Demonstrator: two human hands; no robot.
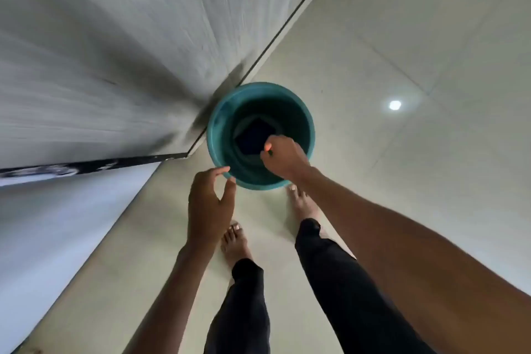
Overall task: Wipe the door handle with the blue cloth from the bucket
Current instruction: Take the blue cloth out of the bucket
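Observation:
A teal bucket (pixel 221 129) stands on the floor by the foot of a grey door (pixel 115 52). A dark blue cloth (pixel 254 135) lies flat on the bucket's bottom. My right hand (pixel 283 156) reaches over the bucket's near rim into its mouth, fingers curled, above the cloth; whether it touches the cloth is unclear. My left hand (pixel 209 204) hovers just outside the near left rim, fingers apart and holding nothing. No door handle is in view.
The pale tiled floor (pixel 402 52) stretches to the right with a light reflection on it. My bare feet (pixel 234 241) stand right behind the bucket. A white wall (pixel 57 233) runs along the left, meeting the door's dark edge.

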